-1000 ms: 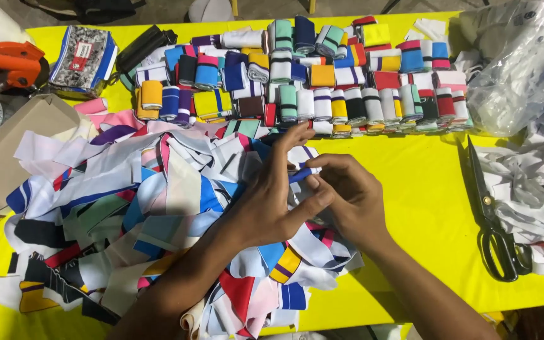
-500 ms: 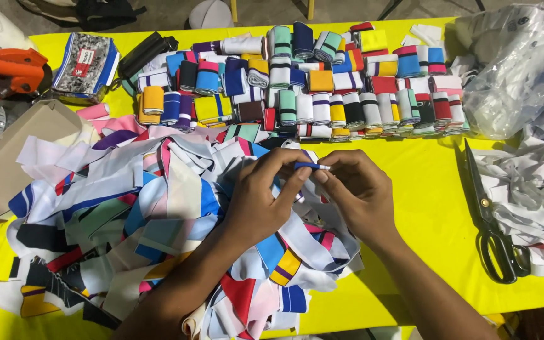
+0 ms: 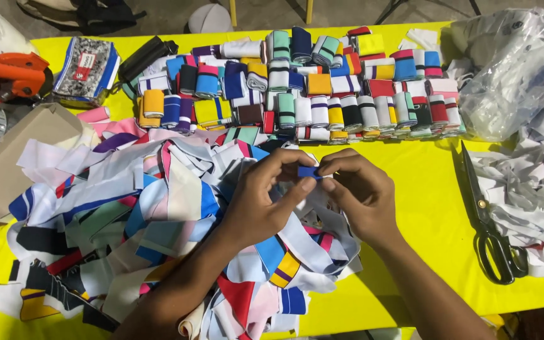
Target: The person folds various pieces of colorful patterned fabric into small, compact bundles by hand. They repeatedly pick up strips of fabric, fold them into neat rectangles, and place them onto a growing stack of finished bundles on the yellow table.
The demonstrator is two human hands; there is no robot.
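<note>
Near edge: both forearms come in from the bottom, over a loose pile of fabric strips (image 3: 158,214) (white, blue, pink, red, black, yellow) spread across the left and centre of the yellow surface (image 3: 429,208).

Left hand (image 3: 262,204) and right hand (image 3: 357,195) meet just above the pile's right side. Left thumb and forefinger pinch a small blue fabric strip (image 3: 310,171) from the left; right fingers (image 3: 338,165) pinch the same piece from the right. Other fingers on both hands are curled in. The strip is held off the surface, between the two hands, centre of view.

Right of the hands: black-handled scissors (image 3: 489,220) lie flat on the surface, blades pointing away, well apart from the hands. Beside them a heap of white fabric scraps (image 3: 536,189).

Left edge: a cardboard box (image 3: 14,157), partly under the pile.

Far side: rows of rolled fabric strips (image 3: 322,88), many colours, packed tight side by side. Far left: orange tool (image 3: 4,72) and a patterned pouch (image 3: 86,69). Far right: clear plastic bag (image 3: 511,69) holding white material.
</note>
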